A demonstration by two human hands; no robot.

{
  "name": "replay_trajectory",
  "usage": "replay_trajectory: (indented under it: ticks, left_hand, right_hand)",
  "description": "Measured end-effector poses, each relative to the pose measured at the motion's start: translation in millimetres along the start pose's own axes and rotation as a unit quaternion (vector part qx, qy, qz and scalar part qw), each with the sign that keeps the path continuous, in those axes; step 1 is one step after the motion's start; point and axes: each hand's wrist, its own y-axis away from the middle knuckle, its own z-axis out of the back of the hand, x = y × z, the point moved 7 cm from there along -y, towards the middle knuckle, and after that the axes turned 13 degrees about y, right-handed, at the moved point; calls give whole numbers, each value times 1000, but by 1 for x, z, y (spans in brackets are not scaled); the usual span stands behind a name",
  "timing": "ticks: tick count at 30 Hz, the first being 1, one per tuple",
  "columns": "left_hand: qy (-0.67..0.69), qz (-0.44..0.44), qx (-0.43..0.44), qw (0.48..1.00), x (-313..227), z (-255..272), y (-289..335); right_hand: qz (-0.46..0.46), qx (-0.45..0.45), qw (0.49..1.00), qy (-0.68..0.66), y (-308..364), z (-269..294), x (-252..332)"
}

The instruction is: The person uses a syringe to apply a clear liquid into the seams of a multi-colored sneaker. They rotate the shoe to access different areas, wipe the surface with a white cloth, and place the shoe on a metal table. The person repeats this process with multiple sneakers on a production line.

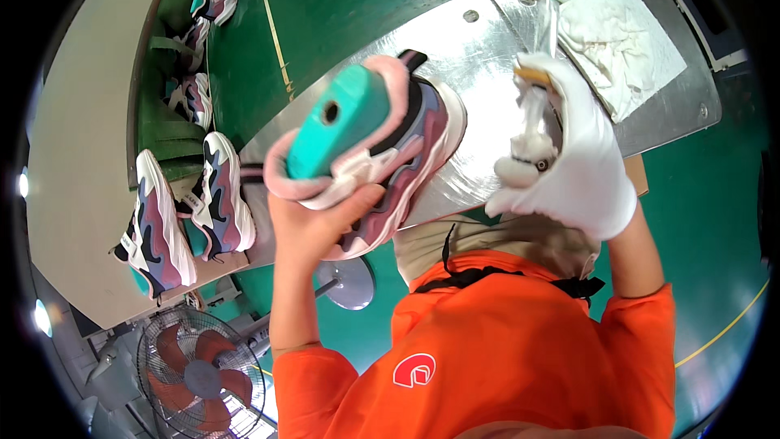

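My bare left hand (313, 223) grips a pink, purple and white sneaker (410, 167) by its side, thumb across the upper. The shoe is tilted, with its opening facing me. A teal shoe last (340, 122) with a round hole fills that opening. In a white glove, my right hand (581, 154) is curled around a clear plastic tool (532, 110) to the right of the shoe. A clear slender part (548, 28) with a green tip shows beyond the glove. Whether it belongs to the same tool I cannot tell.
A metal worktable (475, 57) lies under my hands, with crumpled white cloths (609, 36) at far right. On the left, a beige table (73, 146) with a green-lined trough (162, 73) holds several similar sneakers (158, 223). A caged fan (201, 378) stands at lower left.
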Motion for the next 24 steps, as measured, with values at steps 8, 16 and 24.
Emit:
replay_trajectory:
  ticks: [8,16,24]
  left_hand:
    - [93,57,89,990,22,19,-52]
    - [119,41,87,988,27,20,-61]
    - [109,-26,30,993,21,26,-50]
  right_hand:
    - [-5,47,998,49,-64,-16,4]
    - [113,52,976,177,-105,-37,11]
    - [99,-147,943,283,-112,24,-4]
